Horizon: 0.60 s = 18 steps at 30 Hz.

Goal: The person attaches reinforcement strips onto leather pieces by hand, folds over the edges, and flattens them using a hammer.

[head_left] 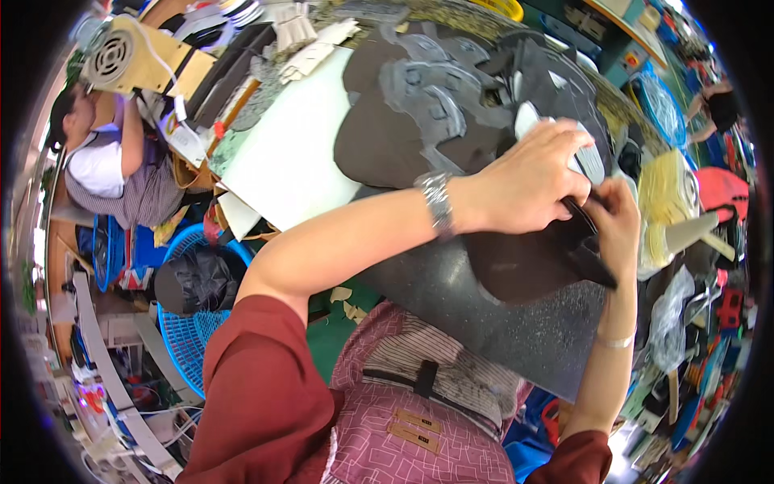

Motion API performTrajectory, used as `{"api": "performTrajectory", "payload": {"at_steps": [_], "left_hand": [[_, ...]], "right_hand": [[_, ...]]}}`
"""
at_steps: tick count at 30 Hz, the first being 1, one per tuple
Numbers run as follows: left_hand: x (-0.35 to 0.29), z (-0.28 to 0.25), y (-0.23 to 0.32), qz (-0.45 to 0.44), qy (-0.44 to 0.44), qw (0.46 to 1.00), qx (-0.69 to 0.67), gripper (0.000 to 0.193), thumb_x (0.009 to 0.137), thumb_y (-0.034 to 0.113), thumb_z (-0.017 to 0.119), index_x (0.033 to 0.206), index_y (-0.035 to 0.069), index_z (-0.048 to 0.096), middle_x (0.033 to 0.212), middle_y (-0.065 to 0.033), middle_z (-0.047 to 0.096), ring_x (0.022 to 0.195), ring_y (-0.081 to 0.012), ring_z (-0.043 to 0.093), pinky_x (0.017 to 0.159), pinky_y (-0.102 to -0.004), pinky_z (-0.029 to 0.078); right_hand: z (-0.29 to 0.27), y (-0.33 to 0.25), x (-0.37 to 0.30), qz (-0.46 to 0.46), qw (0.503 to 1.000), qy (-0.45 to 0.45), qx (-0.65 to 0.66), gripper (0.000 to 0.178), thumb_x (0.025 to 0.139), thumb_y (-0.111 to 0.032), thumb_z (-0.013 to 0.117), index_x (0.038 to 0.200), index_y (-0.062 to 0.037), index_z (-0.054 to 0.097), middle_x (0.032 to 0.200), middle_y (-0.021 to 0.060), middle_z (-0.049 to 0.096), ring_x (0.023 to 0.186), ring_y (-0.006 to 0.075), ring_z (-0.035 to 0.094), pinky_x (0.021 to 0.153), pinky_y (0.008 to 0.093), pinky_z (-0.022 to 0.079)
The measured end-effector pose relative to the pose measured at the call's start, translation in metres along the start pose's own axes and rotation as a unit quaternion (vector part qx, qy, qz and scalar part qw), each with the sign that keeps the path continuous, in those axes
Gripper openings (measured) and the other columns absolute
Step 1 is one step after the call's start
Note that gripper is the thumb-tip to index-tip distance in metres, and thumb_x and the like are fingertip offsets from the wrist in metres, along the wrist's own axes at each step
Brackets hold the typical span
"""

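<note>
Left hand (528, 177) fingers curl down, pinching the dark brown leather-like cut piece (532, 262) at its upper edge. Right hand (617, 222) grips the same piece just beside the left fingertips, possibly also a thin black tool. Piece lies on dark speckled board (484, 310).

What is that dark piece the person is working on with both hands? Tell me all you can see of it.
The dark piece is a flat, thin sheet with a rounded outline, dark brown to black, and looks like leather or a similar soft material. It lies on a speckled dark grey board in front of the person. The left hand presses down on its upper edge, while the right hand pinches its right side, where a narrow black strip sticks out. More dark and grey cut pieces are piled behind it.
</note>
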<state>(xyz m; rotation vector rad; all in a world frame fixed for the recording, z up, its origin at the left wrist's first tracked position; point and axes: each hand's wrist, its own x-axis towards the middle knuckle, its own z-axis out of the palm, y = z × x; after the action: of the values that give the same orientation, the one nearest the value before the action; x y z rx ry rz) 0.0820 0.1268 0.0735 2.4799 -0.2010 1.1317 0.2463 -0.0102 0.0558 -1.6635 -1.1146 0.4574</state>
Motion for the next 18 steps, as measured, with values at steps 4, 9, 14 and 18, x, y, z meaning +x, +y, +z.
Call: {"api": "performTrajectory", "payload": {"at_steps": [4, 9, 14, 18], "left_hand": [[0.006, -0.057, -0.01, -0.223, -0.175, 0.938, -0.202, 0.017, 0.076, 0.016, 0.07, 0.088, 0.005, 0.063, 0.116, -0.0098, 0.058, 0.1, -0.0266, 0.057, 0.086, -0.0352, 0.044], [-0.052, -0.236, -0.089, -0.402, -0.14, 0.901, -0.084, 0.061, 0.078, 0.015, 0.062, 0.135, 0.004, 0.043, 0.132, -0.0072, 0.047, 0.125, -0.0166, 0.04, 0.107, -0.0323, 0.029], [-0.216, -0.38, -0.191, -0.578, -0.052, 0.809, 0.095, 0.068, 0.087, 0.027, 0.063, 0.145, 0.012, 0.03, 0.142, -0.0125, 0.039, 0.125, -0.0166, 0.041, 0.106, -0.0288, 0.029], [-0.25, -0.318, -0.222, -0.572, -0.098, 0.809, 0.094, 0.068, 0.095, 0.037, 0.052, 0.147, 0.004, 0.023, 0.151, -0.0109, 0.028, 0.139, -0.0203, 0.024, 0.113, -0.0306, 0.018]], "right_hand": [[0.006, -0.054, -0.031, 0.007, 0.991, 0.076, 0.108, 0.019, 0.085, 0.004, 0.058, 0.103, -0.0016, 0.054, 0.095, 0.0032, 0.06, 0.087, 0.0086, 0.056, 0.078, 0.0207, 0.042], [-0.052, -0.036, -0.092, 0.034, 0.992, 0.11, 0.052, 0.023, 0.088, 0.002, 0.055, 0.11, -0.0008, 0.053, 0.099, 0.0058, 0.062, 0.089, 0.0111, 0.058, 0.08, 0.0228, 0.045], [-0.095, -0.01, -0.115, 0.132, 0.982, 0.134, -0.009, 0.02, 0.087, -0.002, 0.059, 0.106, -0.0007, 0.058, 0.094, 0.0051, 0.064, 0.085, 0.0106, 0.059, 0.077, 0.0235, 0.046], [-0.149, 0.003, -0.109, 0.026, 0.929, 0.202, -0.309, 0.017, 0.083, -0.004, 0.062, 0.099, 0.0011, 0.061, 0.088, 0.0095, 0.066, 0.082, 0.0166, 0.063, 0.077, 0.0277, 0.048]]}}
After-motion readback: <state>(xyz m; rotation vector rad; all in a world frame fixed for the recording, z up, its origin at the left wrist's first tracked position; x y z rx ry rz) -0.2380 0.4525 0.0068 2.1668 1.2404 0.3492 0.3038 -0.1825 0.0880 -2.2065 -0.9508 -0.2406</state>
